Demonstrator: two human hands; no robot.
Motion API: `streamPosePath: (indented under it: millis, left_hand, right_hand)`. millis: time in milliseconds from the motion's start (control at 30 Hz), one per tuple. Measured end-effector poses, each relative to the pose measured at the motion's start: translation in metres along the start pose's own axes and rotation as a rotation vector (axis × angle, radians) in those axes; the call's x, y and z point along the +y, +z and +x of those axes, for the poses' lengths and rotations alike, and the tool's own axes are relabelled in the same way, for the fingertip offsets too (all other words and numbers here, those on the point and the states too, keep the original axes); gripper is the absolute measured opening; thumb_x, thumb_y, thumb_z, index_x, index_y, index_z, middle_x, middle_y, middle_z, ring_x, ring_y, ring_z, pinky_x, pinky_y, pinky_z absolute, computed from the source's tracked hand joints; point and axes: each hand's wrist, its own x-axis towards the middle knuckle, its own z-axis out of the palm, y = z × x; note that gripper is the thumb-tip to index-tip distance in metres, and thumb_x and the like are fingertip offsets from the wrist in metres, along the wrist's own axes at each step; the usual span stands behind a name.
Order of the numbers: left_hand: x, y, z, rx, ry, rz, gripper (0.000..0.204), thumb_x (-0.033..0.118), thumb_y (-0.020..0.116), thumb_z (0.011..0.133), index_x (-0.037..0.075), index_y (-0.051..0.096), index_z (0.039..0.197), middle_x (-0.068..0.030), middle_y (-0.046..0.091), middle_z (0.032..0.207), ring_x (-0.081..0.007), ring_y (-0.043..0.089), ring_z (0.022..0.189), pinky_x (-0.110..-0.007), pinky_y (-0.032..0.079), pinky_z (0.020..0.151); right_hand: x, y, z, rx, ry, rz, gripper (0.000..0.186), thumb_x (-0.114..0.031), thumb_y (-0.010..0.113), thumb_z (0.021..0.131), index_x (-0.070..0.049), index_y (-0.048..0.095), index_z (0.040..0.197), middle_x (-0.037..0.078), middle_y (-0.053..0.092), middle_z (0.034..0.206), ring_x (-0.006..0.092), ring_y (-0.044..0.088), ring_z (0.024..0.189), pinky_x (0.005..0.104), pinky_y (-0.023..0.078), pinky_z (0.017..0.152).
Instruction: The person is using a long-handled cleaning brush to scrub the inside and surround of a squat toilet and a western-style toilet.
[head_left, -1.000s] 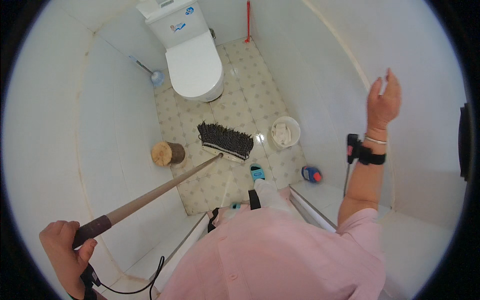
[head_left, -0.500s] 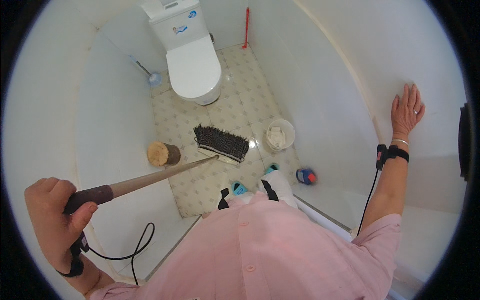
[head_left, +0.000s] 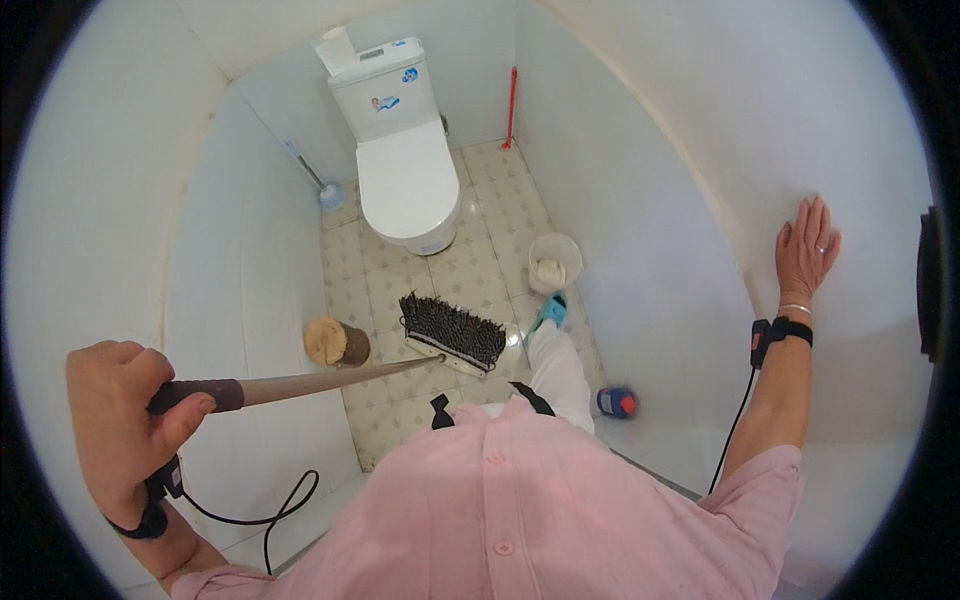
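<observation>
Head view, looking down into a narrow tiled toilet room: the left hand (head_left: 120, 420) is closed around the dark grip at the near end of a broom handle (head_left: 330, 381), which runs from lower left toward the centre of the floor. The broom head (head_left: 452, 330), with dark bristles, rests on the tiled floor (head_left: 495, 215) just in front of the toilet (head_left: 405, 180), near the middle of the room. The right hand (head_left: 805, 250) is open, fingers spread, palm flat against the white right wall (head_left: 700, 150); it holds nothing. The two hands are well apart. A short wooden stump (head_left: 335, 342) stands on the floor left of the broom head. A small white bucket (head_left: 553, 263) stands to the right of the broom head, against the right wall. A toilet brush (head_left: 318, 185) leans in the far left corner beside the toilet.
</observation>
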Motion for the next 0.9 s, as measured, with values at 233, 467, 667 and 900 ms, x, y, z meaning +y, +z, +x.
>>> streamPosePath:
  millis: [233,467,667,900]
  left_hand:
    - [-0.005,0.002,0.003,-0.065,-0.048,-0.077,0.04,0.032,0.074,0.047,0.006,0.044,0.05,-0.0076,0.042,0.047,-0.0269,0.04,0.042,-0.036,0.03,0.043]
    - [-0.012,0.004,-0.002,-0.083,-0.048,-0.068,0.039,0.03,0.075,0.047,0.007,0.044,0.05,-0.007,0.043,0.048,-0.0267,0.041,0.043,-0.037,0.03,0.043]
    - [-0.014,-0.001,0.001,-0.143,-0.076,-0.028,0.039,0.031,0.074,0.049,0.008,0.042,0.05,-0.0058,0.041,0.049,-0.0258,0.041,0.046,-0.037,0.028,0.043]
    - [0.002,-0.034,0.041,-0.202,-0.061,-0.035,0.039,0.035,0.071,0.052,0.009,0.041,0.054,-0.0046,0.038,0.053,-0.0249,0.039,0.046,-0.036,0.027,0.042]
  right_hand:
    - [0.005,0.006,-0.001,0.105,-0.032,0.056,0.047,-0.023,0.052,0.083,-0.014,0.039,0.127,0.0,0.032,0.138,0.0159,0.029,0.126,0.0423,0.021,0.102]
    - [0.0,0.0,0.005,0.126,-0.056,0.048,0.046,-0.023,0.052,0.082,-0.014,0.041,0.126,0.001,0.034,0.136,0.0172,0.031,0.125,0.0422,0.024,0.1]
    - [-0.024,-0.005,0.031,0.083,-0.097,0.045,0.043,-0.022,0.052,0.083,-0.015,0.043,0.124,-0.001,0.037,0.135,0.0153,0.032,0.124,0.0405,0.026,0.098]
    - [-0.056,0.004,0.099,-0.022,-0.099,-0.029,0.039,-0.025,0.051,0.083,-0.017,0.046,0.121,-0.001,0.038,0.134,0.0142,0.034,0.123,0.0394,0.027,0.098]
